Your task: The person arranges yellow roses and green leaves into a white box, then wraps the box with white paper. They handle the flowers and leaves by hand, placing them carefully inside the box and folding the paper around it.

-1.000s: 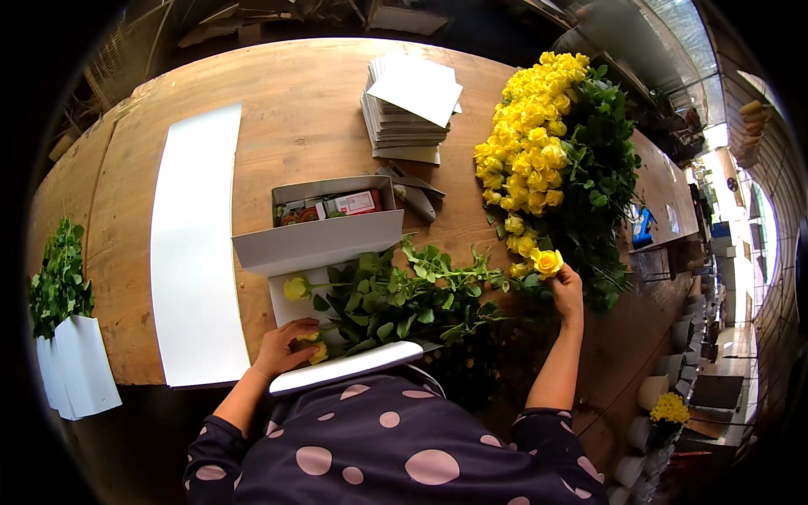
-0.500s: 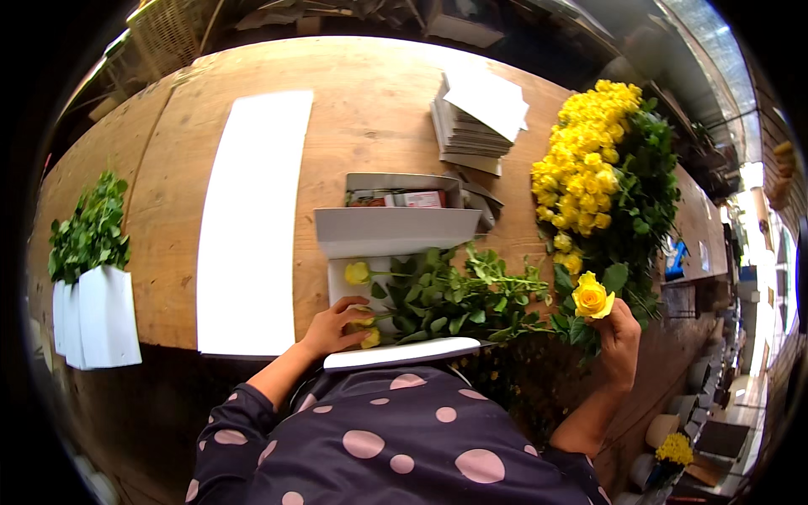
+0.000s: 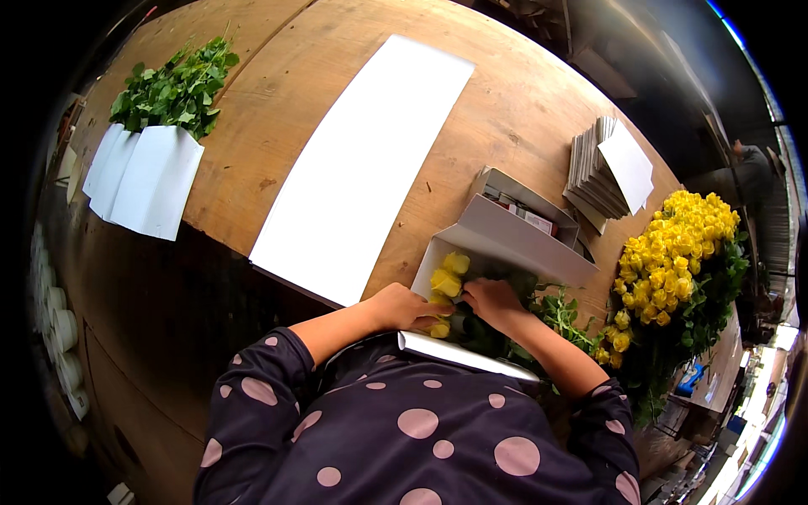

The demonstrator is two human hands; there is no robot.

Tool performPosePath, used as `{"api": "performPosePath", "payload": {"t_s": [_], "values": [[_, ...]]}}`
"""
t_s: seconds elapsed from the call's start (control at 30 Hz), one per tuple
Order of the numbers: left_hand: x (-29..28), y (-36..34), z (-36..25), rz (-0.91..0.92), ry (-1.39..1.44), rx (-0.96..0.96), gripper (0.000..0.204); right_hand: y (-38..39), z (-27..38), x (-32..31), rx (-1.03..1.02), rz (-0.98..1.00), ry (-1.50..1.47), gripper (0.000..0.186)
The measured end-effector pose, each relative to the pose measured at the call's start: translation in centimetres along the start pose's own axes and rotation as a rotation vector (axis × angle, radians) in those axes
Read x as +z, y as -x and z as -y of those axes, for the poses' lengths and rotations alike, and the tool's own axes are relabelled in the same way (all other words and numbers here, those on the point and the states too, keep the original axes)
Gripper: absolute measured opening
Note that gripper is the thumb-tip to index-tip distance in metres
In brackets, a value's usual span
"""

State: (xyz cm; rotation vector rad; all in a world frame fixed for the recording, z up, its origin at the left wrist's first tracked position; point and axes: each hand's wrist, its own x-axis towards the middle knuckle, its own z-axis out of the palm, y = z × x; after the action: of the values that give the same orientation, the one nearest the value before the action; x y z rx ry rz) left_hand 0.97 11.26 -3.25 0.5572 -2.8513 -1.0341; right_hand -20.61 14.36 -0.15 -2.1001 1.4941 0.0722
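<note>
Yellow roses (image 3: pixel 448 278) lie with leafy stems (image 3: pixel 566 324) in a white card tray (image 3: pixel 429 257) at the table's near edge. My left hand (image 3: pixel 408 307) is at the tray's left, its fingers closed on a lower yellow rose head. My right hand (image 3: pixel 488 299) reaches into the tray beside the upper heads, fingers pinched on a rose, its stem mostly hidden by the hand and leaves. Just beyond stands an open white box (image 3: pixel 526 244) with small packets inside. A long white sheet (image 3: pixel 353 168) lies to the left.
A large pile of yellow roses (image 3: pixel 665 269) lies at the right, below a stack of cards (image 3: pixel 619 168). Leafy bunches in white paper wraps (image 3: pixel 151 181) sit on the wooden table (image 3: pixel 252 101) at left. A person in grey (image 3: pixel 749 177) is at the far right.
My right hand has moved left from the rose pile into the tray, bringing a yellow rose. The view has turned, so the table's things appear shifted and tilted.
</note>
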Motion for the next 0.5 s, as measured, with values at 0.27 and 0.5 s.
{"api": "performPosePath", "payload": {"t_s": [0.27, 0.5], "values": [[0.1, 0.1, -0.2, -0.032, -0.056, -0.025, 0.034, 0.6, -0.7, 1.7, -0.032, -0.027, 0.046, 0.012], [-1.5, -1.4, -0.2, -0.329, -0.187, 0.252, 0.037, 0.9, -0.4, 2.5, -0.002, -0.066, 0.083, 0.009]]}}
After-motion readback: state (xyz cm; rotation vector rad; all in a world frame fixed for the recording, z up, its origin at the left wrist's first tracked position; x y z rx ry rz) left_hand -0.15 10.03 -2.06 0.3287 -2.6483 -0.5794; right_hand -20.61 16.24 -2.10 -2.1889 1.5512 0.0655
